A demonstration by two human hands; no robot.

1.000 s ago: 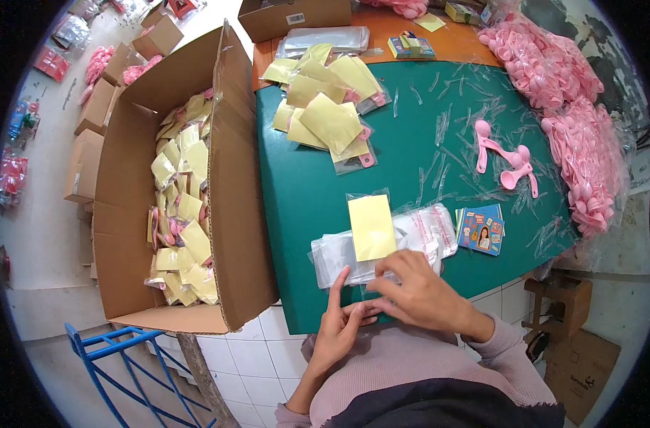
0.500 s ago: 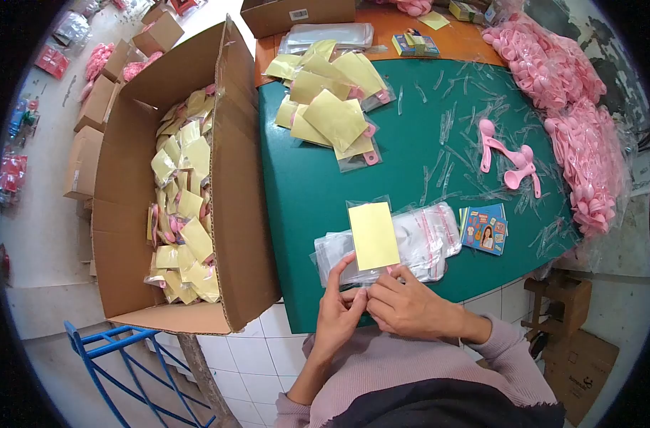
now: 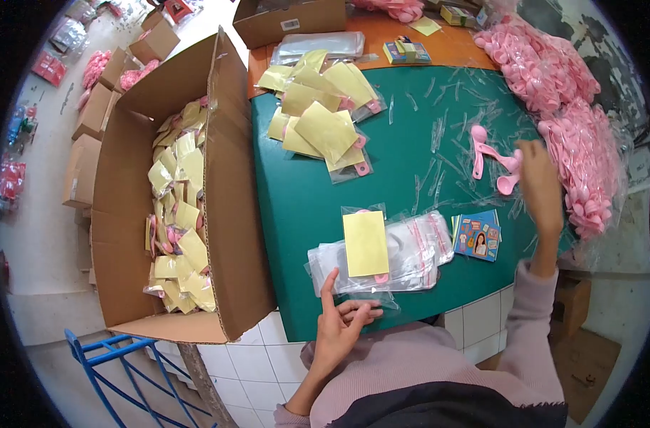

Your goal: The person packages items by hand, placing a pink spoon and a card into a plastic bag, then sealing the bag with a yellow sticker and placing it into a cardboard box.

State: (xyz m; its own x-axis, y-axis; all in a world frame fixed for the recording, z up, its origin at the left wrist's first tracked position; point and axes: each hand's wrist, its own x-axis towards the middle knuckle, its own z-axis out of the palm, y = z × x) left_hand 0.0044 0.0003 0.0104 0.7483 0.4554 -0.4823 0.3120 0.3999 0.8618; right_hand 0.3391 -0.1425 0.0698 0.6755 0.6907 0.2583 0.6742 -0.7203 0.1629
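A yellow card [image 3: 365,244] lies in a clear bag on the green table, with a bit of pink plastic showing at its lower edge. My left hand [image 3: 343,317] is beside the lower end of this bag. Its index finger points up along the side, while thumb and other fingers close at the clear plastic flap [image 3: 389,299]. Over at the right, my right hand [image 3: 540,178] has bent fingers above the pink measuring spoons [image 3: 476,151] and partly covers them. Whatever it holds, if anything, is hidden. Beneath the card lies a stack of clear bags [image 3: 418,246].
Blue printed cards [image 3: 476,237] are stacked right of the bags. Packed yellow-card bags [image 3: 321,132] are piled farther back. A large cardboard box [image 3: 243,214] with more stands at left. Clear strips [image 3: 437,135] litter the table; bundled pink spoons [image 3: 578,157] line its right edge.
My right hand has left the card's bag and moved up and right to the pink spoons. The left hand stays by the bag's lower end. The whole view has shifted slightly.
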